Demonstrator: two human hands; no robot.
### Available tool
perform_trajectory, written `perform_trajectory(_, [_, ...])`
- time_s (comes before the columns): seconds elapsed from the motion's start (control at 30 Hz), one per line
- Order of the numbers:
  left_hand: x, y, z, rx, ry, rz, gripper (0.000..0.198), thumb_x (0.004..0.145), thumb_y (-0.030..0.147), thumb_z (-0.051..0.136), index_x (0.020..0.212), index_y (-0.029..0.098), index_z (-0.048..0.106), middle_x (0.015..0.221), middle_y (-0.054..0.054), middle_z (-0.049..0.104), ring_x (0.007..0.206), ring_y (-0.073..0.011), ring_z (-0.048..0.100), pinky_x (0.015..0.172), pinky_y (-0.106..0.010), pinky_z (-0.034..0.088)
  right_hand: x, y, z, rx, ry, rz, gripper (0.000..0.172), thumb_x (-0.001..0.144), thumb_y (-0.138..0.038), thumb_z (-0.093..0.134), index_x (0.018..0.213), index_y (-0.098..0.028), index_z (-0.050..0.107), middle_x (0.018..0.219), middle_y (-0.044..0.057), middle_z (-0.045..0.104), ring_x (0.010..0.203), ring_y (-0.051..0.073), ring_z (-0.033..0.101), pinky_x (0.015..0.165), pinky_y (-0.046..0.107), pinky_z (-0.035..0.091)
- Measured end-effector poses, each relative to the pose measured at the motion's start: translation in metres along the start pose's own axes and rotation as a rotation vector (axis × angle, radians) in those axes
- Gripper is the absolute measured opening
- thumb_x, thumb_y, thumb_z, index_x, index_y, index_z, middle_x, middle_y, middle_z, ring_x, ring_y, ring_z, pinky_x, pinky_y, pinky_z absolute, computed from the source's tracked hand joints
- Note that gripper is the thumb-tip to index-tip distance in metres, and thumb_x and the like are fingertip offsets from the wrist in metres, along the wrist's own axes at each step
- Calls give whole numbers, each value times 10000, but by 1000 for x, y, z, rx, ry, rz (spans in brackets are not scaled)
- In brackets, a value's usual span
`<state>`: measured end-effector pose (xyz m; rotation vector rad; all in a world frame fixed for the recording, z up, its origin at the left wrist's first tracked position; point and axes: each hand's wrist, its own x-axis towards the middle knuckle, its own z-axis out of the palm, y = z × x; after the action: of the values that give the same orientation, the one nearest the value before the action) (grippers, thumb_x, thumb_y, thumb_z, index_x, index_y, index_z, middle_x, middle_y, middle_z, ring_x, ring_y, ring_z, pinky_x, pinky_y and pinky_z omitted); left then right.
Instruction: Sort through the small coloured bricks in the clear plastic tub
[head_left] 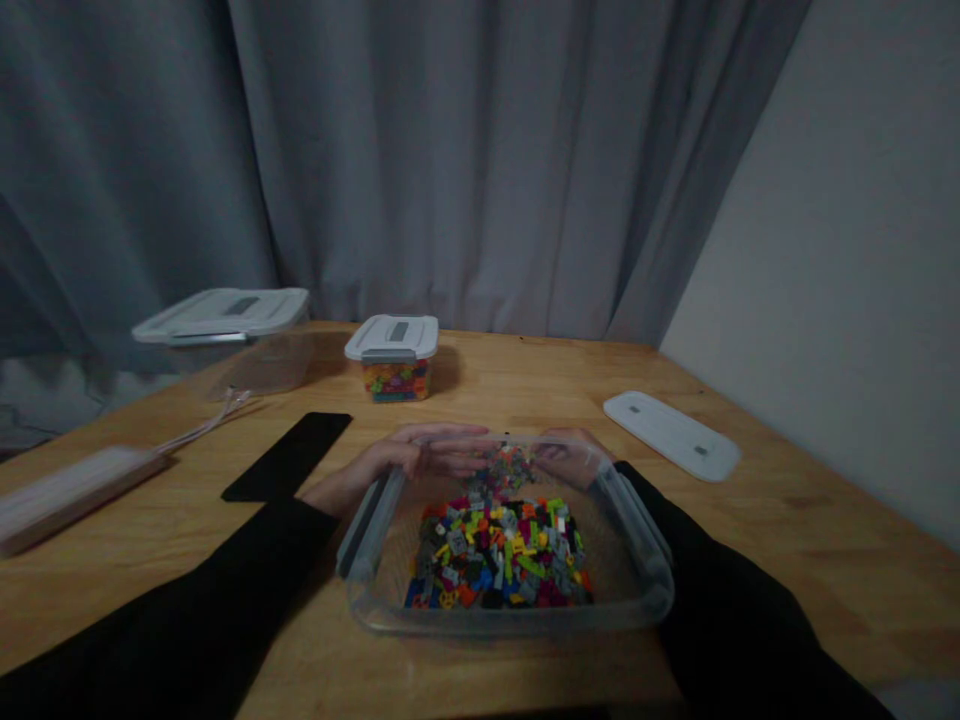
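Note:
A clear plastic box [510, 622] without its lid stands in front of me on the wooden table. Small toy building bricks [506, 555] of many colours lie in a heap inside it, and their reflection shows on the far wall. My left hand [420, 455] reaches around to that far wall, its fingers stretched across the outside and partly seen through the plastic. On the right part of the same wall is my right hand [574, 455], fingers bent and blurred by the plastic. Both hands hold the box from its far side, with my forearms along its two sides.
A white lid [671, 435] lies at the right. Farther back stand a lidded box of colourful pieces [396, 380] and a larger lidded clear box [255, 365]. A black flat slab [289, 458] and a white power strip [82, 490] with a cord lie left.

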<state>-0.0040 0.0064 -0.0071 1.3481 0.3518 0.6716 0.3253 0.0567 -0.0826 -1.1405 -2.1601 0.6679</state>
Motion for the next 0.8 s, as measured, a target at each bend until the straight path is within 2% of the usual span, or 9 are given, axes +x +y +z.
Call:
perform_trajectory(0.13, [0, 0, -1, 22, -20, -3, 808, 603, 139, 548, 1400, 169, 675, 1481, -116, 632, 1385, -419, 550, 1220, -579, 335, -2, -5, -4, 25, 27, 35, 232, 788, -403, 787, 862, -184, 764, 794, 63, 755, 681, 194, 659, 650, 314, 547])
perform_trajectory(0.27, [0, -2, -3, -3, -25, -7, 811, 602, 148, 546, 1403, 183, 674, 1480, -109, 634, 1391, -412, 546, 1217, -578, 339, -3, -5, -6, 73, 45, 54, 253, 798, -417, 774, 873, -176, 768, 800, 59, 756, 698, 207, 679, 686, 338, 562])
perform_trajectory(0.43, [1, -4, -7, 12, -59, 11, 822, 620, 137, 519, 1429, 188, 656, 1487, -101, 631, 1392, -395, 549, 1213, -572, 324, 3, -5, -18, 165, 89, 61, 330, 734, -475, 832, 869, -180, 771, 884, 71, 779, 831, 241, 730, 814, 390, 586])
perform_trajectory(0.57, [3, -7, -12, 28, -101, 28, 829, 641, 131, 515, 1461, 176, 625, 1508, -117, 609, 1396, -393, 545, 1206, -578, 319, 0, -19, -35, 283, 171, 92, 422, 713, -517, 856, 947, -181, 753, 962, 87, 787, 891, 237, 755, 863, 410, 603])
perform_trajectory(0.7, [3, -12, -15, -22, -103, 33, 849, 625, 127, 522, 1469, 160, 612, 1522, -132, 594, 1411, -406, 525, 1220, -591, 287, -7, -37, -49, 476, 312, 131, 395, 676, -421, 918, 951, -195, 746, 914, 61, 788, 852, 210, 757, 853, 398, 611])
perform_trajectory(0.8, [2, -14, -16, -43, -118, 49, 819, 643, 106, 504, 1451, 158, 629, 1534, -128, 582, 1427, -403, 508, 1231, -603, 259, -11, -45, -56, 544, 331, 88, 367, 678, -372, 927, 953, -199, 756, 914, 56, 790, 846, 195, 746, 830, 372, 605])
